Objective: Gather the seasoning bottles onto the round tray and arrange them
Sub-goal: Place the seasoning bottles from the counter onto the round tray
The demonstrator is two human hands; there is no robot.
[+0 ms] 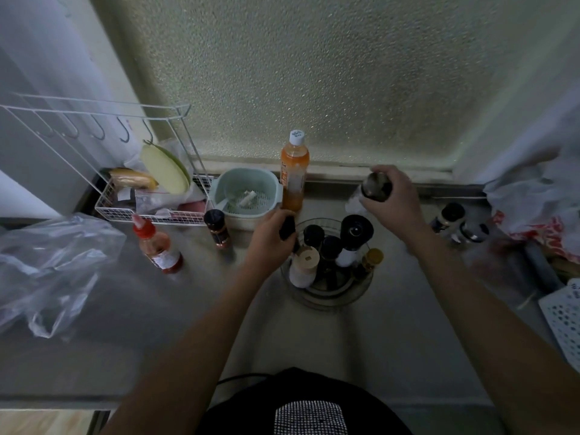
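The round clear tray (329,296) sits mid-counter and holds several bottles, among them a tall black-capped grinder (356,235) and a white bottle with a beige cap (303,266). My left hand (272,240) grips a dark bottle (287,227) at the tray's left rim. Behind the tray, my right hand (390,197) holds up a dark-capped bottle (375,186). Off the tray stand a red sauce bottle (158,249), a small dark spice jar (217,227), a tall orange bottle (293,174) and a few dark-capped bottles (455,222) at the right.
A pale green strainer bowl (246,196) stands behind my left hand. A white wire rack (141,196) with packets fills the back left. Clear plastic bags (50,265) lie at the left, more bags (533,196) and a white perforated basket (565,312) at the right.
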